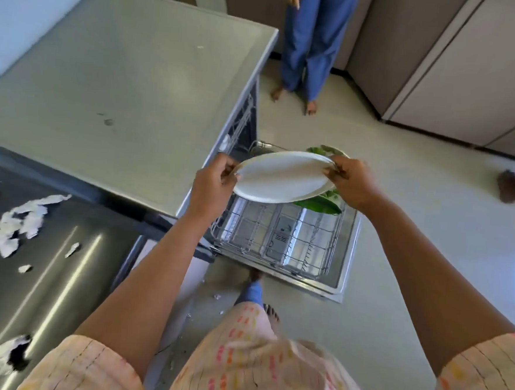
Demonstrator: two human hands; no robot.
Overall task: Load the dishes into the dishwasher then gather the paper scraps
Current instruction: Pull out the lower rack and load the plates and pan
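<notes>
A white plate (282,176) hangs tilted above the pulled-out lower rack (277,239) of the open dishwasher. My left hand (212,185) grips its left rim and my right hand (350,180) pinches its right rim. A green leaf-patterned dish (321,204) stands in the rack behind and below the plate, mostly hidden by it. Torn white paper scraps (19,224) lie scattered on the dark steel counter (62,272) at the left. A few small scraps (217,296) lie on the floor near my feet.
A grey countertop (121,78) sits over the dishwasher at upper left. Another person in blue trousers (309,40) stands barefoot beyond the dishwasher. Beige cabinets (472,72) line the right wall. The dishwasher door (339,287) lies open across the floor.
</notes>
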